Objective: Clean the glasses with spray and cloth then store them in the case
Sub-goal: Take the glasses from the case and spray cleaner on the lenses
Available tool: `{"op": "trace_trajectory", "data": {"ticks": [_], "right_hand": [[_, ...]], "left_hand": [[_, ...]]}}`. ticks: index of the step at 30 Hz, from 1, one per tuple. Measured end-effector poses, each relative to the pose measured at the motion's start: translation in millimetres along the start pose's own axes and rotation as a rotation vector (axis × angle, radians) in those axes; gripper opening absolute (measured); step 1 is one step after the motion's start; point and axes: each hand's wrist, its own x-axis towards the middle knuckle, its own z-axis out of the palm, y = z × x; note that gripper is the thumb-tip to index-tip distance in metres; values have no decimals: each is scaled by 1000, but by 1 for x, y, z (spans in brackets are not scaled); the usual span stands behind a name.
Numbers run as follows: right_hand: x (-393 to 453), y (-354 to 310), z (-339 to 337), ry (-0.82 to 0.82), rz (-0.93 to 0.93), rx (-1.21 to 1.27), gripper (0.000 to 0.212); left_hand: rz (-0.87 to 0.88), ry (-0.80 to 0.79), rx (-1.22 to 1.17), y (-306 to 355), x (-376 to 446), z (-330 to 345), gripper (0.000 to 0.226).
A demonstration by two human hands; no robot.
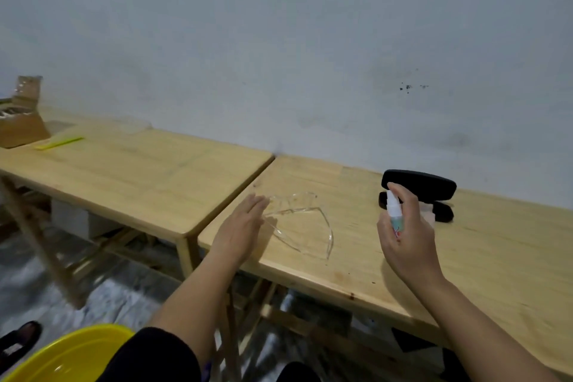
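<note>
Clear plastic safety glasses (299,220), smooth and curved with thin arms unfolded, lie on a pale wooden table (496,257) near its left edge. The left hand (240,234) lies flat with straight fingers, its tips touching the glasses' near arm. The right hand (406,237) curls round a small white spray bottle (394,214), the index finger on the nozzle top. Behind it a black, oblong glasses case (418,184) stands open, matte, by the grey wall.

My right hand (406,236) covers most of the spray bottle (393,211). The cardboard box (21,124) is cut off at the left edge. I cannot read the bottle's label.
</note>
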Motion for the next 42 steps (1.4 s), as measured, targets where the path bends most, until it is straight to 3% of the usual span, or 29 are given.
{"op": "trace_trajectory", "data": {"ticks": [4, 17, 27, 42], "right_hand": [[4, 9, 2, 6, 28, -22, 44], [0, 19, -3, 10, 15, 2, 42], [-17, 40, -32, -98, 73, -23, 36], [-7, 62, -78, -4, 193, -106, 29]], "left_hand": [[-16, -24, -51, -12, 10, 18, 47], [-143, 220, -469, 22, 40, 26, 25], [32, 281, -616, 112, 62, 33, 18], [188, 199, -733, 190, 61, 36, 18]]}}
